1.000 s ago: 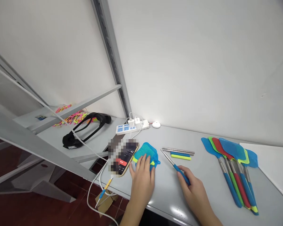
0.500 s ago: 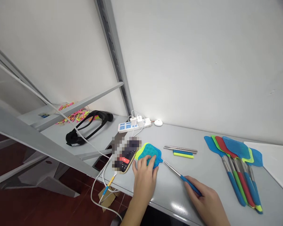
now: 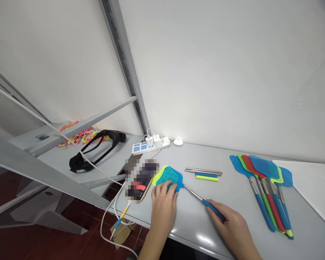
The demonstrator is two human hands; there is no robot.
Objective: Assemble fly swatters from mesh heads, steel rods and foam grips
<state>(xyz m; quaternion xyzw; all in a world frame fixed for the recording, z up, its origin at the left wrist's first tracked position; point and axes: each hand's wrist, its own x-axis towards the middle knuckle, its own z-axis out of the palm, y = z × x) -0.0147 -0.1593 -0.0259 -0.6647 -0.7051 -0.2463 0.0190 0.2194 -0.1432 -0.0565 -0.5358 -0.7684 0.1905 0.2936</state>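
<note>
My left hand (image 3: 164,204) is closed over a blue mesh fly swatter head (image 3: 173,175), its bent fingers on the mesh. A yellow-green swatter head (image 3: 158,177) lies beneath the blue one. My right hand (image 3: 230,225) grips the blue handle (image 3: 213,209) of a metal rod (image 3: 193,193). The rod's far end meets the neck of the blue head. Beyond my hands lie several bare metal rods (image 3: 203,170), with a blue grip (image 3: 206,174) and a yellow-green grip (image 3: 207,178) alongside.
Several fly swatters (image 3: 268,191) are piled at the right, by a white sheet (image 3: 311,187). A phone (image 3: 143,180) lies left of my left hand. Behind it are a power strip (image 3: 139,148) and a white round device (image 3: 178,142). Black headgear (image 3: 97,151) rests beyond the grey rack.
The rod has moved to the neck of the blue head, closing the small gap between them. My left hand stays on the head. The whole view has shifted slightly.
</note>
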